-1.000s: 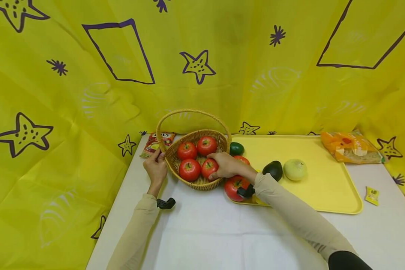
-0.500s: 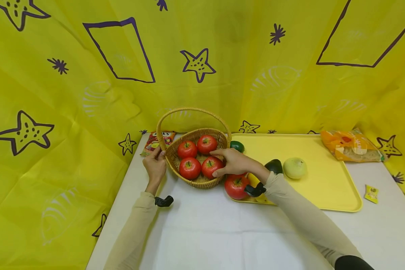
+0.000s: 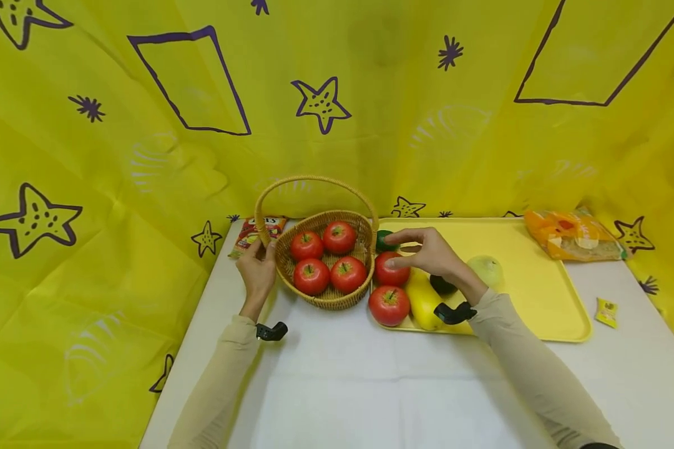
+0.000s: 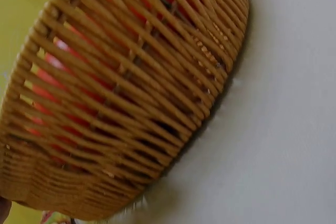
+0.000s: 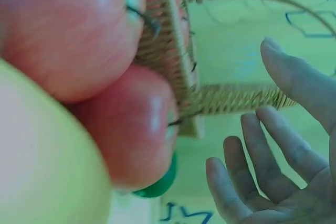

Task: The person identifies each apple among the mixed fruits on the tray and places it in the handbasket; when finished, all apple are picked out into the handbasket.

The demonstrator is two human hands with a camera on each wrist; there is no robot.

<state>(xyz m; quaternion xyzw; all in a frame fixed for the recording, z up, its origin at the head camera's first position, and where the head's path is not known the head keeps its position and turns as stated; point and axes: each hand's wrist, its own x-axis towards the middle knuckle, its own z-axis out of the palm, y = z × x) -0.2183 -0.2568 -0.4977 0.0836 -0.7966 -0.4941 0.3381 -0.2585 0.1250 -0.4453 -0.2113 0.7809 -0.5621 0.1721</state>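
Note:
A wicker basket (image 3: 337, 303) with a tall arched handle stands on the white table with several red apples (image 3: 348, 274) inside. At its left side my left hand (image 3: 256, 274) grips the foot of the handle; the left wrist view shows mostly the woven wall (image 4: 126, 87) and red behind it. My right hand (image 3: 435, 255), fingers spread and holding nothing, hovers just right of the basket over the yellow tray (image 3: 530, 305). Below its fingertips is a red apple (image 3: 387, 271), with another apple (image 3: 389, 305) in front. The right wrist view shows a gap between that hand (image 5: 283, 177) and the fruit.
Also on the tray lie a yellow fruit (image 3: 423, 300), a dark avocado (image 3: 442, 285) partly under my wrist, a pale round fruit (image 3: 487, 272) and a green item (image 3: 383, 242). Snack packets lie behind the basket (image 3: 247, 236), at back right (image 3: 575, 237) and at right (image 3: 606, 312).
My right hand let go of the front-right apple in the basket and moved right, out over the tray. My left hand stays on the basket.

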